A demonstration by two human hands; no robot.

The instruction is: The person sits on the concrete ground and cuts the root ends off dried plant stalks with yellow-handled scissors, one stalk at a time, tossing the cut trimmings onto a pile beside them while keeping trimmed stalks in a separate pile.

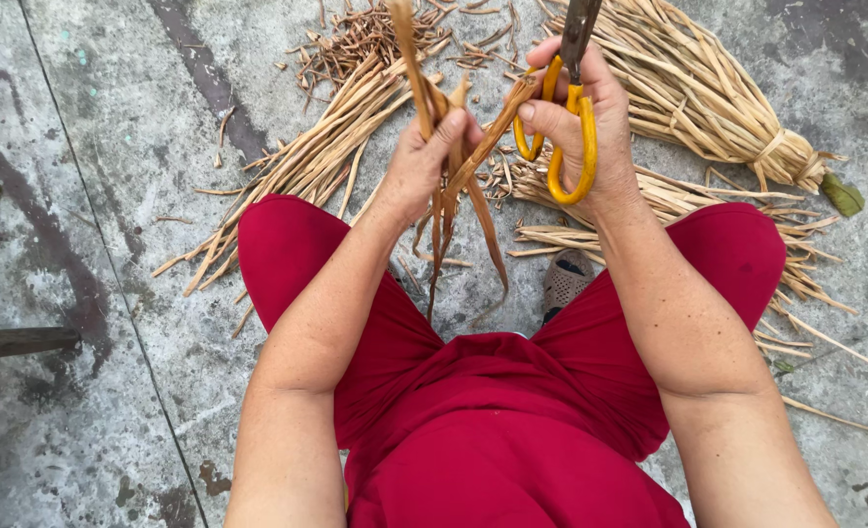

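Dried stalks [451,186] stand nearly upright in the head view, clenched in the left hand [422,161] over the knees. Just to their right, the right hand [583,127] grips yellow-handled scissors [569,117], blades pointing up, almost touching them.

A grey, stained concrete floor [102,176] fills the frame, crossed by thin seams at left. A dark wooden plank [19,342] juts in at middle left.
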